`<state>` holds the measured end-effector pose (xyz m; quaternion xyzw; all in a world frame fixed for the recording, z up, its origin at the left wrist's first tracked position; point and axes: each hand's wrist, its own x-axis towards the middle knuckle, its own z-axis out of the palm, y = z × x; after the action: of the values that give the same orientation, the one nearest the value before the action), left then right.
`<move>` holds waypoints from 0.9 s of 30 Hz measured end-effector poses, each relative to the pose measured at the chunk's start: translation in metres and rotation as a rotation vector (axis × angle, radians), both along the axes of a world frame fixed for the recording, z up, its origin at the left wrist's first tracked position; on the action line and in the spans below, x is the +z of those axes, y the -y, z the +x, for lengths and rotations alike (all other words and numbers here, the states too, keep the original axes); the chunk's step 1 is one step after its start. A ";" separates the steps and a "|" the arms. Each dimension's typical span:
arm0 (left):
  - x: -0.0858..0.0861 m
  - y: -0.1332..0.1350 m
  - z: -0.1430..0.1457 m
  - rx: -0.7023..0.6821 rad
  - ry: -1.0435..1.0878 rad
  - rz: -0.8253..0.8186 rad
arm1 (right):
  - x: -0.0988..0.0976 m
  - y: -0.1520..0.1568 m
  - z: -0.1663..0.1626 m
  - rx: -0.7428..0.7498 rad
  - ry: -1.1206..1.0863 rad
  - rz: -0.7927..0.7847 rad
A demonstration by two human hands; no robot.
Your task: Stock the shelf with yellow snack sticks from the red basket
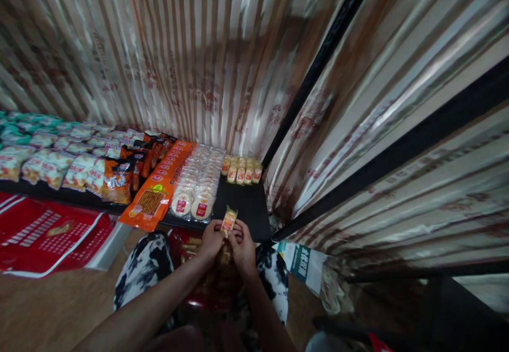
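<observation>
Between both hands is a small wrapped snack packet (229,220), yellow with a red label, held upright over the near edge of the black shelf (247,209). My left hand (212,239) pinches its left side with closed fingers. On the other side, the fingers of my right hand (243,243) are closed on its right and lower edge. Similar small packets (241,172) stand in rows at the shelf's back right. Below my hands, between my knees, a red bag (194,283) holds more wrapped pieces, partly hidden by my forearms.
Round rice crackers in clear wrap (202,206), an orange strip of snack packs (153,195) and several bags of snacks (79,169) line the shelf leftward. A large red bag (47,235) lies front left. Black metal bars (318,66) cross before the pleated curtain (178,50).
</observation>
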<state>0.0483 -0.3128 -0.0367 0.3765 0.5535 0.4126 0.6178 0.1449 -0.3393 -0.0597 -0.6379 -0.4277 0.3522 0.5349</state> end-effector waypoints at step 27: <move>0.002 -0.051 0.045 0.150 -0.154 0.137 | -0.025 -0.095 0.018 -0.058 -0.028 0.096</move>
<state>0.0931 -0.2618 -0.0344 0.4059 0.5965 0.4643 0.5137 0.1628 -0.2443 -0.0843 -0.6186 -0.4181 0.3243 0.5809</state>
